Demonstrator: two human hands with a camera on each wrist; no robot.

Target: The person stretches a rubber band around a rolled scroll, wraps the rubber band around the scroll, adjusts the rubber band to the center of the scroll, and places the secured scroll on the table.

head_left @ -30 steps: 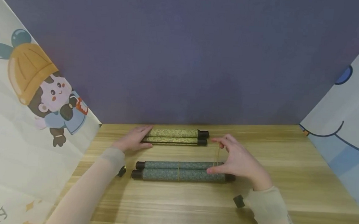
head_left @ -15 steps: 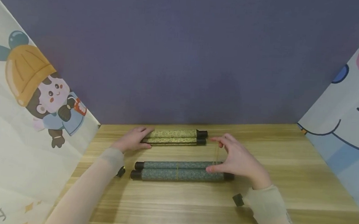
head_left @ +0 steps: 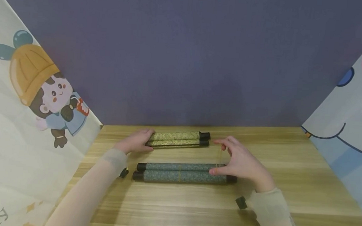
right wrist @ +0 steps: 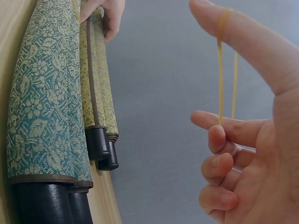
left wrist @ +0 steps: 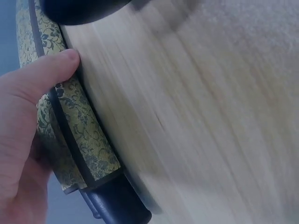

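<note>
Two yellow-green patterned scrolls (head_left: 176, 136) with black end knobs lie side by side near the back of the table. My left hand (head_left: 136, 140) grips their left end, and its thumb (left wrist: 58, 70) presses on the brocade in the left wrist view. The right hand (head_left: 243, 162) holds a thin yellow rubber band (right wrist: 220, 79), stretched between the thumb and the curled fingers. This hand is just right of the yellow scrolls, over the right end of two blue-green scrolls (head_left: 164, 176). Another rubber band (head_left: 179, 172) circles the blue-green pair at the middle.
The wooden table (head_left: 174, 216) meets a dark blue-grey panel (head_left: 184, 58) behind the scrolls. White cartoon-printed sheets stand at the left (head_left: 21, 124) and right (head_left: 339, 115). The blue-green pair lies in front of the yellow pair.
My left fingers have shifted slightly on the end of the yellow scrolls. The right hand and its stretched rubber band stay nearly still, as do the blue-green scrolls.
</note>
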